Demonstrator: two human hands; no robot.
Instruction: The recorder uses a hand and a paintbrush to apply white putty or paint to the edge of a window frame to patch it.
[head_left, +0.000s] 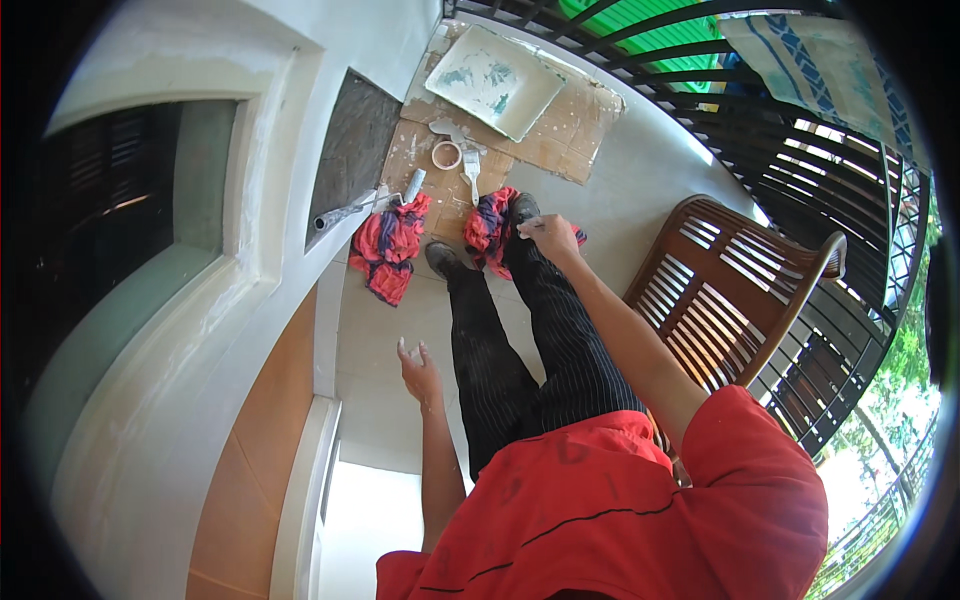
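Head view: right hand (pixel 548 238) near red cloth (pixel 487 225), dark shirt marks (pixel 572 453) illegible.

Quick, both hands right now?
Left hand: open, nothing visible in it.
Right hand: fingers look curled; too small to tell whether it is closed on something.

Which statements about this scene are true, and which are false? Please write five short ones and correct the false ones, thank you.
1. The paint tray lies on cardboard. True.
2. The left hand grips the paintbrush. False: the left hand appears empty, and the paintbrush lies on the cardboard.
3. The slatted wooden chair is on the person's left. False: the slatted wooden chair is on the right.
4. The right hand appears higher in the picture than the left hand. True.
5. The trousers are plain white. False: the trousers are black with pinstripes.
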